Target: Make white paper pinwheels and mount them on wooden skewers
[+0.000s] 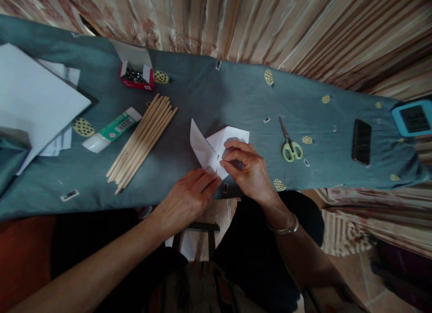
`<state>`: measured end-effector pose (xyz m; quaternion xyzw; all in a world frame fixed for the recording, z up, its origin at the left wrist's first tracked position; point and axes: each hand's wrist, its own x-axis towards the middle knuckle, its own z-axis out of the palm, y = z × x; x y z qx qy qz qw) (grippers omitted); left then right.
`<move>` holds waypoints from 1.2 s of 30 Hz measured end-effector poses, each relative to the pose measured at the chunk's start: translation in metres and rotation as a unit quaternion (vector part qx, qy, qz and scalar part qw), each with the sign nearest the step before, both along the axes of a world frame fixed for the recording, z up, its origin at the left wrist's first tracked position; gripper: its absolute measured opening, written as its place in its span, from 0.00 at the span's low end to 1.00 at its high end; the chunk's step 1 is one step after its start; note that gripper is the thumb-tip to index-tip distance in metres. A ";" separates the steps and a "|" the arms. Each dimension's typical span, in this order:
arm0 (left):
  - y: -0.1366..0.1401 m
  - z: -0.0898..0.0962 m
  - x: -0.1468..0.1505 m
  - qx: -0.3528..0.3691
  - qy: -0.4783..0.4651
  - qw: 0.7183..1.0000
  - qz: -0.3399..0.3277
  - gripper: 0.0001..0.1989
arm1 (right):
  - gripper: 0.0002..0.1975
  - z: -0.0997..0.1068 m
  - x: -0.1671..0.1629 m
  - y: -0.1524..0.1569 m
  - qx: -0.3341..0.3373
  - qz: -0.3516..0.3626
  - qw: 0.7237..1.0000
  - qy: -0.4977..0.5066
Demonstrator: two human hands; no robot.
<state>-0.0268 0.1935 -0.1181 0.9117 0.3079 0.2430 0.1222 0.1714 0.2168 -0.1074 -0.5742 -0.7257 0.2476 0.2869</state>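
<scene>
At the table's point(243, 101) near edge, my left hand point(194, 191) holds the paper point(202, 146), palm down; my right hand point(248, 169) curls over it, fingertips close, grip unclear.

The left hand point(189, 191) and the right hand point(251, 171) are bare, and so are both lower arms. Around the right wrist goes a thin, shiny, pale bracelet point(286, 231), round like a hoop. The top point(195, 288) is dark, with bits of tan and dull red that look like stripes. A piece of sleeve point(332, 299) shows on the right arm, dim and brownish. The trousers point(254, 254) are black or very dark.
</scene>
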 end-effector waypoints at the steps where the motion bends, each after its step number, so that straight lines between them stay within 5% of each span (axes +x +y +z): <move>1: 0.000 0.000 0.000 -0.001 0.001 1.000 -0.001 0.10 | 0.07 0.000 0.000 0.000 -0.001 0.001 1.000 -0.001; 36: -0.002 0.001 0.001 0.018 -0.006 1.000 -0.005 0.10 | 0.05 -0.001 -0.001 -0.002 0.029 0.009 0.999 -0.034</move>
